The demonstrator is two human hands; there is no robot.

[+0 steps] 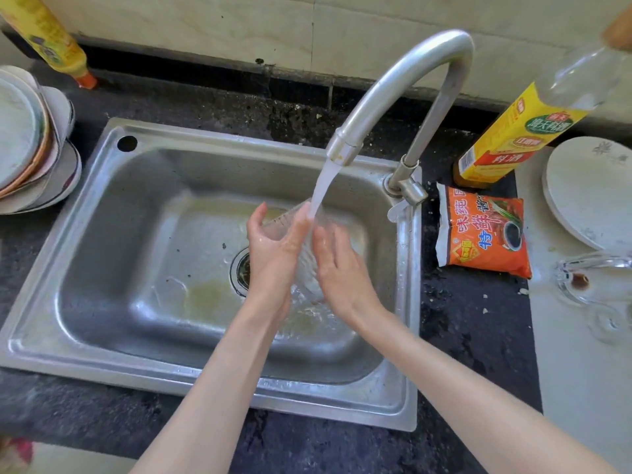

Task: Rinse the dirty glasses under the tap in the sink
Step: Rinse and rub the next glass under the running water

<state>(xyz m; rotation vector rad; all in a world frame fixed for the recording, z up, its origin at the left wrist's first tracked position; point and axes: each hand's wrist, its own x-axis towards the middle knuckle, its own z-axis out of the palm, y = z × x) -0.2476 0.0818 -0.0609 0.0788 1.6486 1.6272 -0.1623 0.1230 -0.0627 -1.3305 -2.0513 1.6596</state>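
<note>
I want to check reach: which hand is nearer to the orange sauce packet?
Right. The right hand is on the glass side facing the orange sauce packet; the left hand holds the glass's far side.

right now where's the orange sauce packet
In the head view, the orange sauce packet lies flat on the dark counter right of the sink, beside the tap's base and below the yellow-labelled bottle.
</note>
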